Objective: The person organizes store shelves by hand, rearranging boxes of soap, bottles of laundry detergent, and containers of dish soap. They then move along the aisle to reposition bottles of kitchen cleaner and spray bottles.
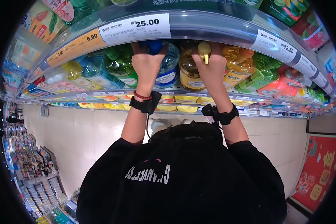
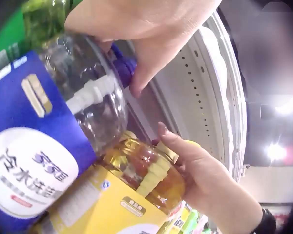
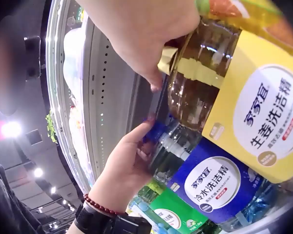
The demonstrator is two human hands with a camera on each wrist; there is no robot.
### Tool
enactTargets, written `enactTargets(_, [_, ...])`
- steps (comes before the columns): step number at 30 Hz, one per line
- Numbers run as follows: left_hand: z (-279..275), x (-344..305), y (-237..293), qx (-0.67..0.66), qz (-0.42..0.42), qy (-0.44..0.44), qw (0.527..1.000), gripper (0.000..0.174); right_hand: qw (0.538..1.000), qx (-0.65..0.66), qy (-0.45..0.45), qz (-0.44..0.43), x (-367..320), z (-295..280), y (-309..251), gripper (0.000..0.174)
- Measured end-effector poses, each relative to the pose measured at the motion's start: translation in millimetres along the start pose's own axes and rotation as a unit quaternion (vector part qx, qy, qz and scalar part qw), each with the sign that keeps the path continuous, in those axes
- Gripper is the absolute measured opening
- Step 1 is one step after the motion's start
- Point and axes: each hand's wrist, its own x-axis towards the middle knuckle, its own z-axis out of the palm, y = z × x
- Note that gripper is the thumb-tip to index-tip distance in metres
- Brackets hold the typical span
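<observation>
Two bottles with pump tops stand side by side on the shelf. The left hand (image 1: 147,69) grips the blue top (image 1: 154,46) of the blue-labelled bottle (image 1: 167,74); its thumb shows beside that top in the left wrist view. Around the neck of the amber, yellow-labelled bottle (image 1: 191,79) is the right hand (image 1: 212,69), with the pale yellow pump (image 1: 204,50) between thumb and fingers. The right wrist view shows the thumb of the right hand (image 3: 141,36) near this pump; its other fingertips are hidden. Both bottles (image 2: 34,146) (image 3: 268,117) touch or nearly touch.
A shelf edge with price labels (image 1: 136,28) curves above the hands. A green-labelled bottle (image 1: 123,65) is at the left and orange-yellow bottles (image 1: 239,69) at the right. Lower shelves hold yellow goods (image 1: 186,99). A red poster (image 1: 317,168) stands at far right.
</observation>
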Motion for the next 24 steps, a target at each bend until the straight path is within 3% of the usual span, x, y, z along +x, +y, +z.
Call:
enactTargets(2, [-4.6, 2.3, -8.1, 0.011, 0.016, -0.015, 1.000, 0.061, 1.000, 0.010, -0.002, -0.024, 0.0, 2.8, 6.8, 0.040])
enactTargets(5, [-7.3, 10.9, -21.2, 0.097, 0.107, -0.024, 0.989, 0.063, 0.999, -0.022, 0.002, -0.042, -2.5, 9.8, 16.8, 0.047])
enactTargets(12, [-10.6, 13.8, -11.8, 0.098, 0.047, -0.077, 0.991, 0.051, 0.996, -0.031, 0.031, -0.081, -3.9, 13.9, 21.6, 0.053])
enactTargets(19, [-15.9, 15.8, -8.7, 0.071, 0.005, -0.130, 0.989, 0.045, 0.999, -0.002, -0.027, -0.031, 1.9, 3.3, 12.7, 0.052])
enactTargets(24, [-15.8, 15.8, -10.2, 0.061, 0.016, -0.136, 0.989, 0.040, 1.000, -0.017, 0.006, -0.017, -0.1, 8.3, 9.0, 0.045])
